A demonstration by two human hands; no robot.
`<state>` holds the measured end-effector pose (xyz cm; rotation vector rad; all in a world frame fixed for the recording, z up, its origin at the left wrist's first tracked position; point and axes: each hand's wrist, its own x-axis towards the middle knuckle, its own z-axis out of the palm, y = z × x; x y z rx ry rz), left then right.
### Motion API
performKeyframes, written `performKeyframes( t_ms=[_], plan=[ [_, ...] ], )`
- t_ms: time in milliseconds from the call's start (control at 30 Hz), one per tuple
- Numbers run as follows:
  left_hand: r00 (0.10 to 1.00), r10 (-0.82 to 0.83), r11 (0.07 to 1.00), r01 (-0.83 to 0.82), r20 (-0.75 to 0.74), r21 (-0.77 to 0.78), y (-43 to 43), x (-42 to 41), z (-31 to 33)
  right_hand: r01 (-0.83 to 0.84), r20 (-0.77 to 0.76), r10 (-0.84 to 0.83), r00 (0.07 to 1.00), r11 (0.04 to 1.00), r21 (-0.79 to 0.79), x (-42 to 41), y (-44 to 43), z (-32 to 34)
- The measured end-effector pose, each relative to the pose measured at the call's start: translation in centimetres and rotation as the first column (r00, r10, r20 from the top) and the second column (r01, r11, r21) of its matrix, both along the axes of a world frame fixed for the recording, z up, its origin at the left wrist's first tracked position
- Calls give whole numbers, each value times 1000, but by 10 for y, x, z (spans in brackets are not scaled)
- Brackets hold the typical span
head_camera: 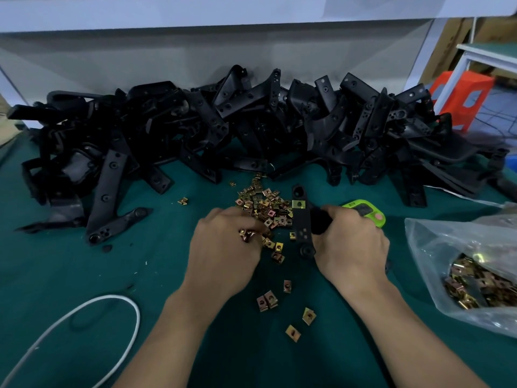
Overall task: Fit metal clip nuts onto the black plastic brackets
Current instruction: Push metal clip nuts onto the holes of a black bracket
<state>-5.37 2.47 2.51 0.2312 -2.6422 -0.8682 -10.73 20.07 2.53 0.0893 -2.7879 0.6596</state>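
My right hand point(351, 242) grips a black plastic bracket point(302, 219) held upright over the green table, with a brass-coloured clip nut point(298, 204) seated near its top end and another at its left edge. My left hand point(223, 247) is curled over the near edge of a loose pile of clip nuts point(264, 205), its fingers pinching a few clip nuts point(246, 235). More single clip nuts point(267, 301) lie scattered toward me between my forearms.
A long heap of black brackets point(251, 121) fills the back of the table. A clear plastic bag of clip nuts point(475, 275) lies at right. A green timer point(366, 212) sits behind my right hand. A white cable point(92, 320) loops at left.
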Motion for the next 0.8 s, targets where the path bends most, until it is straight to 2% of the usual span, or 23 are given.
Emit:
performKeyframes(
  t_ms=[100,233,333,400,433,467,500,533,567,600,633,800],
  plan=[
    [995,-99,991,101,27,-85,13,-2,-5,-8,1,8,1000,1000,-6,1,0,-1],
    [988,-138,970,149,68,-192,16,-6,-8,-26,8,26,1000,1000,-6,2,0,1],
    [991,-113,979,124,76,-165,15,-1,-4,-40,21,40,999,999,7,2,0,2],
    [998,-45,997,48,45,-62,15,4,-1,-49,14,49,999,999,4,2,0,2],
    [1000,6,999,-7,31,45,16,6,2,-52,6,52,999,999,3,3,0,2],
    [999,47,974,-51,21,220,16,7,4,-53,-2,54,999,999,3,3,1,3],
    [998,66,896,-66,14,440,16,6,8,-53,-10,53,999,999,4,4,1,3],
    [998,62,758,-55,12,650,16,6,13,-50,-17,51,999,999,3,4,1,3],
    [999,39,603,-40,21,797,16,7,18,-47,-20,47,999,999,-2,4,1,3],
    [1000,6,488,-29,29,873,16,7,23,-42,-21,41,999,999,-10,4,1,3],
    [999,-26,436,-27,43,899,17,8,26,-36,-23,36,999,999,-20,3,1,3],
    [985,-124,437,-52,117,898,16,11,30,-18,-31,17,999,999,-28,2,0,3]
  ],
)
